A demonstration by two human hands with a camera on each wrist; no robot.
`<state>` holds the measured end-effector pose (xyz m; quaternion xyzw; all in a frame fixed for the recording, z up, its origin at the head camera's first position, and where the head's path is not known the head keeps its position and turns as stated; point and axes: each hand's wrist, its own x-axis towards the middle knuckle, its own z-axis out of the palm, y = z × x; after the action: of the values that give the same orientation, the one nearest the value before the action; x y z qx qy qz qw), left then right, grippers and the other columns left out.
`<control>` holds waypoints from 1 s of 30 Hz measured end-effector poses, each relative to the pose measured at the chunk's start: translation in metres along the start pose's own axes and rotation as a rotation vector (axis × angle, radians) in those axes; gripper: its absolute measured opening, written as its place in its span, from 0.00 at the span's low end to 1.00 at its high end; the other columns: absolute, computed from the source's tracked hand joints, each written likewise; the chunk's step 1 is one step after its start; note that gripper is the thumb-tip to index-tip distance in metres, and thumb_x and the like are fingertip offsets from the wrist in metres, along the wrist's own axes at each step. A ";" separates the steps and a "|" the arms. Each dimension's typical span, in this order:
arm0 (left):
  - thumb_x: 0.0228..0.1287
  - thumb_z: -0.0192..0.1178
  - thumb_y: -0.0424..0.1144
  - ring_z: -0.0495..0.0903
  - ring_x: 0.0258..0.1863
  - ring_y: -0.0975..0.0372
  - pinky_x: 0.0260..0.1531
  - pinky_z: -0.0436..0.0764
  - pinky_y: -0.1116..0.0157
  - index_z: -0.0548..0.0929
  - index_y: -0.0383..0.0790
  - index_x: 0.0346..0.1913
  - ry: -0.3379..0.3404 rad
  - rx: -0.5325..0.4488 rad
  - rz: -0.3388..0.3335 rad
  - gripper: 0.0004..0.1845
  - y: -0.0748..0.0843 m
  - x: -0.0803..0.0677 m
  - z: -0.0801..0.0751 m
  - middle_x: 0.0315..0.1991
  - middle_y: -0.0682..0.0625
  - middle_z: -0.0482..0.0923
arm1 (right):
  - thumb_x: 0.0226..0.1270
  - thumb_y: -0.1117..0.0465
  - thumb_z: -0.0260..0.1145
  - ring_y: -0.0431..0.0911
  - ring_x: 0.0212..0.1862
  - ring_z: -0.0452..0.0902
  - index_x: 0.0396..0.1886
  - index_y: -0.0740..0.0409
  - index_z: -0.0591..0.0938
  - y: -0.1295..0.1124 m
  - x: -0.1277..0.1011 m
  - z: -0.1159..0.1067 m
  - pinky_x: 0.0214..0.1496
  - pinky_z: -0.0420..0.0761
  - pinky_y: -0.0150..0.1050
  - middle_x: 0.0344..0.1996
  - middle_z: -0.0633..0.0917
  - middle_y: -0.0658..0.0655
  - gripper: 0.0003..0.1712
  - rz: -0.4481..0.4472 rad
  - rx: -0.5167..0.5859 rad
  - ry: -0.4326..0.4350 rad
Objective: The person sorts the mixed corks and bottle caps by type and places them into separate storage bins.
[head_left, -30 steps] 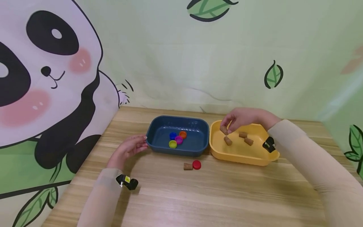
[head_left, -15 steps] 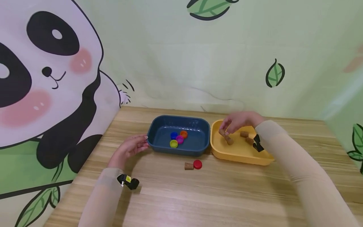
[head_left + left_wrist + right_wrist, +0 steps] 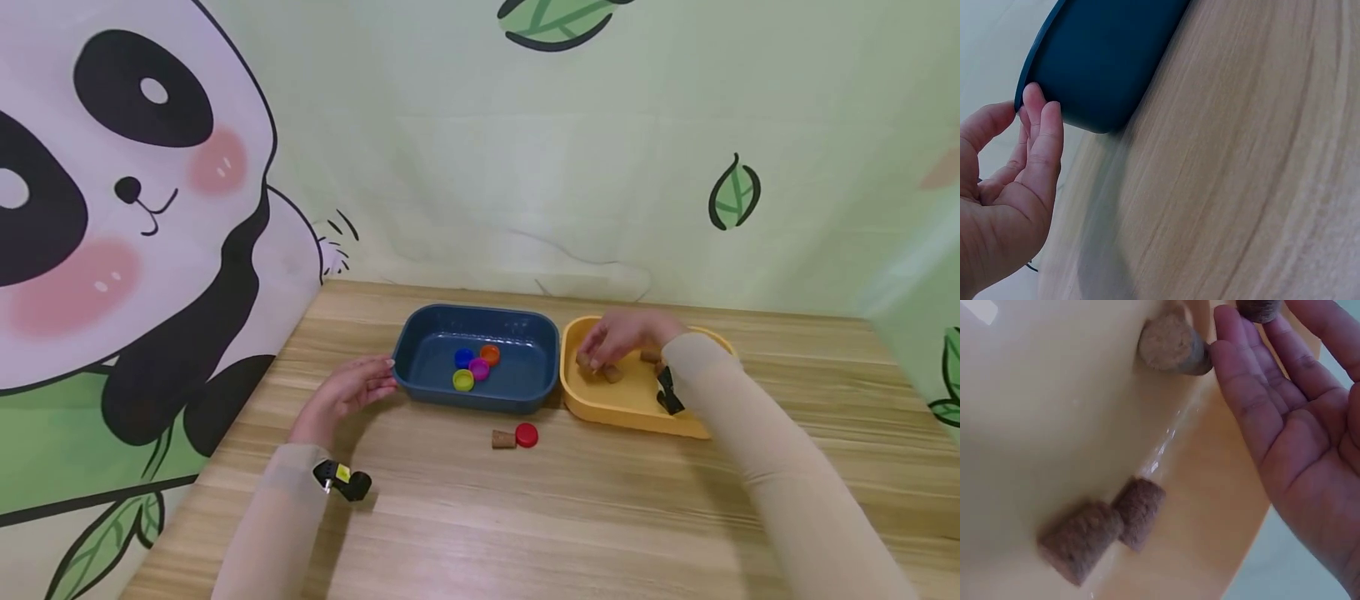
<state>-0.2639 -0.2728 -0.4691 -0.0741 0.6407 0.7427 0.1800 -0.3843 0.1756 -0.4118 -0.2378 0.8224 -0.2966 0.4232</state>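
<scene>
In the head view my left hand (image 3: pixel 347 390) is at the left end of the dark blue tray (image 3: pixel 468 402). The left wrist view shows its thumb and fingers pinching the rim there. My right hand (image 3: pixel 621 335) reaches low into the yellow tray (image 3: pixel 633 417). Between its thumb and fingers it pinches a tapered cork (image 3: pixel 1259 309), partly cut off by the top of the right wrist view. Close by its fingertips lies another cork (image 3: pixel 1169 344) on the tray floor. Two more corks, one (image 3: pixel 1082 542) touching the other (image 3: pixel 1140 512), lie farther off, partly hidden by the right arm in the head view.
Inside the blue tray sit a blue cap (image 3: pixel 464 359), an orange cap (image 3: pixel 490 355), a magenta cap (image 3: pixel 479 369) and a yellow cap (image 3: pixel 463 381). On the table in front, a cork (image 3: pixel 503 439) lies beside a red cap (image 3: pixel 527 435). A panda-printed wall (image 3: pixel 450 167) rises behind.
My right hand has lowered into the yellow tray with the cork, beside the nearest loose cork, and its forearm has swung left. My left hand stays at the blue tray's rim.
</scene>
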 end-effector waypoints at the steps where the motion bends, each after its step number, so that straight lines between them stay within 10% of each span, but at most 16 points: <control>1: 0.80 0.47 0.32 0.86 0.32 0.70 0.39 0.88 0.75 0.75 0.37 0.51 0.000 -0.002 0.002 0.06 0.000 0.000 0.000 0.30 0.57 0.86 | 0.66 0.67 0.69 0.35 0.45 0.83 0.63 0.73 0.77 -0.001 0.000 0.001 0.58 0.84 0.32 0.49 0.89 0.54 0.26 0.006 -0.001 0.005; 8: 0.81 0.47 0.32 0.86 0.32 0.70 0.40 0.88 0.75 0.74 0.37 0.51 -0.004 0.005 0.005 0.06 0.000 0.000 -0.001 0.30 0.58 0.85 | 0.69 0.67 0.67 0.38 0.49 0.82 0.63 0.72 0.77 -0.008 0.000 0.005 0.67 0.83 0.44 0.57 0.86 0.62 0.25 0.020 -0.046 -0.011; 30: 0.81 0.47 0.32 0.86 0.32 0.70 0.40 0.88 0.75 0.72 0.33 0.55 0.000 -0.001 -0.008 0.09 0.000 -0.001 0.001 0.30 0.57 0.85 | 0.68 0.67 0.66 0.37 0.44 0.78 0.62 0.69 0.77 -0.013 0.017 0.015 0.49 0.83 0.29 0.51 0.86 0.59 0.23 0.028 -0.136 -0.068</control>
<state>-0.2631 -0.2720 -0.4684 -0.0765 0.6401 0.7422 0.1830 -0.3787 0.1506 -0.4194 -0.2645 0.8289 -0.2261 0.4379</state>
